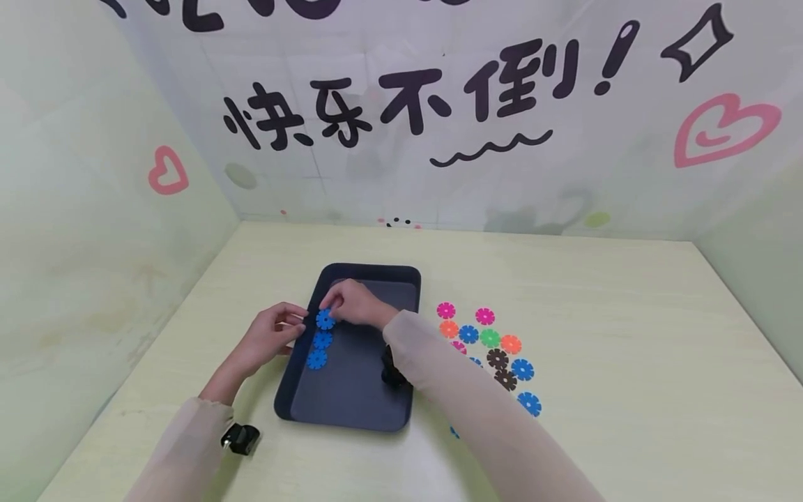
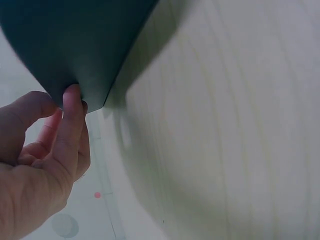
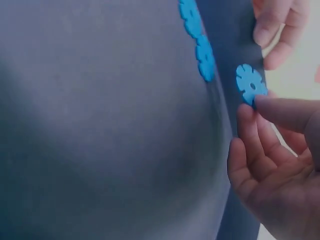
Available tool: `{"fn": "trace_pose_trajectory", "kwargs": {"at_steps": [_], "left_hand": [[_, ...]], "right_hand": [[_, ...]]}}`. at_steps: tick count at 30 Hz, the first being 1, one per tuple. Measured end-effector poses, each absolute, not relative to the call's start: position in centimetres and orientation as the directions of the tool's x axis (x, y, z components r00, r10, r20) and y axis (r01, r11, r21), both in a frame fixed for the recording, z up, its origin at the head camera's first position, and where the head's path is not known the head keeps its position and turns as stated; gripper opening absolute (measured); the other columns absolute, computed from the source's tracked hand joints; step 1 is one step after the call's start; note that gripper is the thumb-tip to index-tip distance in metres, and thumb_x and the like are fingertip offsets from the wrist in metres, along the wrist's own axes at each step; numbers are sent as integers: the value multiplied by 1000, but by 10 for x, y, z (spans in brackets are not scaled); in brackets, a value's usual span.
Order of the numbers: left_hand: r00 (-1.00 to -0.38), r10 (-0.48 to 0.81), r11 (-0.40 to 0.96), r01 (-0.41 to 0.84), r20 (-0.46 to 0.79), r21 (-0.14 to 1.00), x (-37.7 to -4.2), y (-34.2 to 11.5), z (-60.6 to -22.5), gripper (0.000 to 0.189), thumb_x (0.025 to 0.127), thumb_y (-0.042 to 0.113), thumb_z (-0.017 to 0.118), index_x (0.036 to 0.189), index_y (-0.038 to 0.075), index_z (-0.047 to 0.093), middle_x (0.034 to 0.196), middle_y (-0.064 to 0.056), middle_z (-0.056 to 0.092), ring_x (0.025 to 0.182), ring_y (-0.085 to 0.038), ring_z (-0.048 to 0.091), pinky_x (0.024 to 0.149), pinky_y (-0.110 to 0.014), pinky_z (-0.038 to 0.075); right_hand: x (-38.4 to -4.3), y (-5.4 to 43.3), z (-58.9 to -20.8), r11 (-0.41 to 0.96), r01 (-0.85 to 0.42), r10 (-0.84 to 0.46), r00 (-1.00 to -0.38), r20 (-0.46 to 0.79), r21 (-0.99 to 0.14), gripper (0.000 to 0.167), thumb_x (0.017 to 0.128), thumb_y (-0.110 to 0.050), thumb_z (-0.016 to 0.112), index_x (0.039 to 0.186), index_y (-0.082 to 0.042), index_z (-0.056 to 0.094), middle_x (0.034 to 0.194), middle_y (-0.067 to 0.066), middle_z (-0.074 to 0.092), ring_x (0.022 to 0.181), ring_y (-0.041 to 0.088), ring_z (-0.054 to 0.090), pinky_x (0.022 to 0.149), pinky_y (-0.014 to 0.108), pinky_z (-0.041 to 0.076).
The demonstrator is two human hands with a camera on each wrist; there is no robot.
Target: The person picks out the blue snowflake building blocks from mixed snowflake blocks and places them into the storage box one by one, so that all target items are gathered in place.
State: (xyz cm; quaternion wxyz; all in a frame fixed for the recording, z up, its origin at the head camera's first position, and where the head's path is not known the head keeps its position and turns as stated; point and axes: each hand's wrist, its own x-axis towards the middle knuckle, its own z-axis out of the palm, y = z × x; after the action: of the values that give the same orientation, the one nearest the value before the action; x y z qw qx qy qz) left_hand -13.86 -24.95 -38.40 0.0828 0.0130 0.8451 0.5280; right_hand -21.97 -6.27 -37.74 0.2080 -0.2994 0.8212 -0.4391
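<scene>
— Okay, what's w/ the right hand point(image 1: 354, 303)?
— I see it pinching a blue disc point(image 1: 325, 319) btwn thumb & fingertips, at the left wall of the dark tray point(image 1: 351, 404), top of a line w/ two more blue discs point(image 1: 319, 350) lying in the tray.
— Left hand point(image 1: 270, 335)?
— Fingers curled on the tray's left rim, gripping it; wrist cam shows thumb against the edge.
— Rest?
— Loose coloured discs point(image 1: 489, 341) on the table point(image 1: 627, 314), right of the tray.
</scene>
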Motion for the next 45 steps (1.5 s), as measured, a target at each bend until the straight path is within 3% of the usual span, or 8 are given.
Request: {"fn": "trace_pose_trajectory", "kwargs": {"at_steps": [7, 14, 39, 45], "left_hand": [[-986, 117, 432, -58, -120, 900, -139, -249, -385, 30, 90, 5, 54, 117, -7, 48, 101, -24, 55, 79, -23, 56, 59, -35, 52], [-986, 109, 422, -68, -125, 904, -139, -249, -387, 31, 91, 5, 54, 118, -6, 48, 103, -24, 54, 78, -22, 56, 58, -35, 52], [-987, 100, 408, -75, -126, 910, -137, -249, -387, 31, 90, 5, 55, 118, -6, 48, 101, -23, 54, 76, -20, 55, 58, -34, 51], [-987, 97, 418, -77, -129, 905, -139, -249, -387, 30, 90, 4, 54, 117, -7, 48, 101, -22, 55, 77, -21, 55, 58, -35, 51]], "right_hand": [[-219, -70, -392, 518, -239, -526, -846, -86, -821, 17, 81, 2, 63, 94, -3, 72, 79, 3, 66, 62, 11, 54, 57, 19, 43], [-213, -74, -399, 527, -218, -437, -898, -42, -821, 15, 81, 0, 65, 92, -4, 73, 86, 4, 68, 69, 11, 58, 61, 19, 45], [-213, -73, -394, 554, -273, -478, -878, -32, -786, 14, 80, -4, 68, 93, -3, 72, 90, 4, 68, 78, 14, 59, 68, 20, 46], [-222, -61, -375, 540, -273, -537, -840, -76, -796, 17, 82, -7, 67, 98, -3, 70, 87, 5, 66, 70, 13, 57, 61, 21, 45]]}}
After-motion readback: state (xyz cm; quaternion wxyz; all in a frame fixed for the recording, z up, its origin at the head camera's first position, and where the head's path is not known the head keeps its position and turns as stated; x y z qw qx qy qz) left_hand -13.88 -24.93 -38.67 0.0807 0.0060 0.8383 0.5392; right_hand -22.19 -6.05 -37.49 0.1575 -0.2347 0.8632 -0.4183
